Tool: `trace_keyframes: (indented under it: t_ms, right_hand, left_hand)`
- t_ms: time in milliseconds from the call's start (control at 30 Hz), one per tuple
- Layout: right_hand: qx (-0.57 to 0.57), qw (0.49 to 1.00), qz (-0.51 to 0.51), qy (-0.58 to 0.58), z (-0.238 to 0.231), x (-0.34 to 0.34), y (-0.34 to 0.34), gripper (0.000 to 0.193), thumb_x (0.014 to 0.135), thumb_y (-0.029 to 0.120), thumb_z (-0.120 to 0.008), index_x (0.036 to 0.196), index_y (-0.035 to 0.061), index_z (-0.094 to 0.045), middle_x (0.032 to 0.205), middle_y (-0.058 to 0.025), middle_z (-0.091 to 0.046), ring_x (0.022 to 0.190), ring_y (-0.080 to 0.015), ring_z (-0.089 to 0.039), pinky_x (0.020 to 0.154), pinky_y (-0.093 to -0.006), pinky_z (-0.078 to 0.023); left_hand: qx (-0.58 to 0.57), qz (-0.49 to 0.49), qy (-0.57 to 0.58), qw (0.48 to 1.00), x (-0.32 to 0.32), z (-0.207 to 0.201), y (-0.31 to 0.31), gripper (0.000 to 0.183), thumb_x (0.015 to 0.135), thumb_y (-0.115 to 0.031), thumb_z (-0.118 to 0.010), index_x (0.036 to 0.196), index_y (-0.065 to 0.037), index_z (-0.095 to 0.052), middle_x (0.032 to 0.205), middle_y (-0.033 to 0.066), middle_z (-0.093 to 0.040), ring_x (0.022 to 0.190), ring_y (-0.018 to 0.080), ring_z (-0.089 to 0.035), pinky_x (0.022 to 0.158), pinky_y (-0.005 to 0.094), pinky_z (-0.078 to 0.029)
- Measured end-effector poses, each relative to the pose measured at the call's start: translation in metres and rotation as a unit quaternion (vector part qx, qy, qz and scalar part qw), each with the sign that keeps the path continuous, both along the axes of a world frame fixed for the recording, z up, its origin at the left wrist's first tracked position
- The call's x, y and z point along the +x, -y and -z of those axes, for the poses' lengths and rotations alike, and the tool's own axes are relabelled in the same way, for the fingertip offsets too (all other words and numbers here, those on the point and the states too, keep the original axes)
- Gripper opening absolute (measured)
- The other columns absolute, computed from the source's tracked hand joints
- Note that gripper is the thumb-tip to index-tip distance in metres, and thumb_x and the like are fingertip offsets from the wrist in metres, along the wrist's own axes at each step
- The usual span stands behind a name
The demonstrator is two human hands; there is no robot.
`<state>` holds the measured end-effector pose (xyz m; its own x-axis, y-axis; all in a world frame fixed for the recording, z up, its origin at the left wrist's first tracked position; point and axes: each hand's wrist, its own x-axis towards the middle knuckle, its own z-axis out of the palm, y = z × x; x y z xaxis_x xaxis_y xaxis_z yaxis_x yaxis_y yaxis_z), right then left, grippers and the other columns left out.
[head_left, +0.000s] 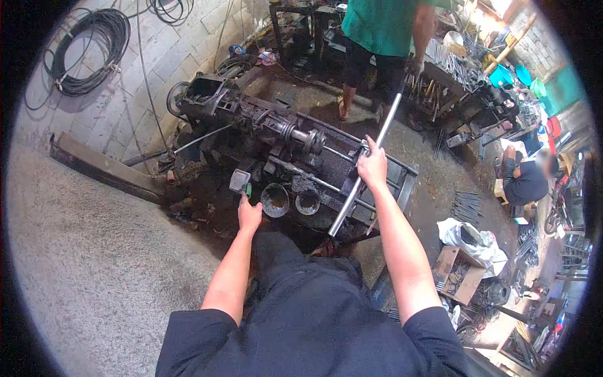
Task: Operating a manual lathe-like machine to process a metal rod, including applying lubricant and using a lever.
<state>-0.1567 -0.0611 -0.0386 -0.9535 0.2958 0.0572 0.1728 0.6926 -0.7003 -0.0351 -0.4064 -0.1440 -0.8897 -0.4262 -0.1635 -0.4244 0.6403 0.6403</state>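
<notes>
1. Currently, R hand [373, 166] grips rod [350, 196], index finger extended.
2. Rod slants over lathe [286, 132]; can't tell if touching.
3. L hand [250, 217], thumb apart, is at gray block [239, 181] w/ green bit [249, 190]; can't tell if pinching.
4. Bowls [274, 212] sit btwn hands.

Beside the wall [157, 50], where a cable coil [88, 87] is hung, a machine [264, 122] is set. Over its right end a bar [391, 118] is held crosswise by the right hand [372, 166]. Two bowls [275, 201] are placed along its near side, right of the left hand [250, 217]. Farther right, a carton [447, 264] is bordered by a sack [491, 252], with rods [466, 207] laid behind on the floor [433, 188].
</notes>
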Motion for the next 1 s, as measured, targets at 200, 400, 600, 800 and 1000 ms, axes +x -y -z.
trace_keyframes:
  t_ms: [200,400,600,800,1000]
  right_hand:
    - [-0.008,1.0,-0.005,0.027,0.001,0.001,-0.004,0.055,0.079,0.008,-0.053,0.133,0.0191,-0.054,0.115,-0.0211,-0.056,0.108,-0.0389,-0.054,0.096,-0.0441,-0.043]
    - [-0.01,1.0,-0.008,0.019,0.0,0.001,-0.005,0.055,0.078,0.007,-0.052,0.132,0.0174,-0.054,0.115,-0.0222,-0.056,0.107,-0.0396,-0.055,0.096,-0.0442,-0.044]
    - [-0.007,1.0,-0.02,0.001,0.001,0.003,-0.008,0.055,0.078,0.008,-0.052,0.132,0.0161,-0.054,0.116,-0.0247,-0.056,0.109,-0.041,-0.054,0.097,-0.0448,-0.043]
    - [-0.021,1.0,-0.014,0.007,0.0,0.005,-0.011,0.055,0.077,0.007,-0.052,0.132,0.0154,-0.054,0.119,-0.0285,-0.055,0.112,-0.043,-0.053,0.1,-0.0446,-0.041]
    - [-0.074,0.997,-0.017,0.003,-0.002,0.01,-0.023,0.053,0.077,0.008,-0.052,0.129,0.0132,-0.056,0.116,-0.0299,-0.059,0.116,-0.0437,-0.051,0.102,-0.0435,-0.039]
  left_hand:
    - [-0.036,0.021,0.009,0.999,-0.007,0.009,0.0,0.069,0.078,-0.018,-0.063,0.134,0.012,-0.037,0.133,0.031,-0.046,0.122,0.0404,-0.048,0.103,0.0401,-0.04]
    - [-0.055,0.002,0.005,0.998,-0.007,0.009,-0.003,0.058,0.079,-0.017,-0.06,0.128,0.011,-0.046,0.133,0.028,-0.048,0.121,0.0406,-0.048,0.103,0.0411,-0.039]
    - [-0.077,-0.004,-0.008,0.997,-0.007,0.008,-0.004,0.058,0.08,-0.017,-0.059,0.129,0.011,-0.046,0.137,0.029,-0.044,0.122,0.0409,-0.047,0.104,0.0417,-0.038]
    - [-0.088,-0.012,0.012,0.996,-0.009,0.002,-0.006,0.058,0.08,-0.018,-0.057,0.129,0.011,-0.046,0.138,0.0301,-0.041,0.123,0.0428,-0.046,0.104,0.0429,-0.038]
    - [-0.106,0.001,-0.003,0.994,-0.006,0.005,-0.001,0.06,0.08,-0.018,-0.058,0.131,0.011,-0.044,0.136,0.0306,-0.043,0.12,0.0438,-0.048,0.102,0.0439,-0.04]
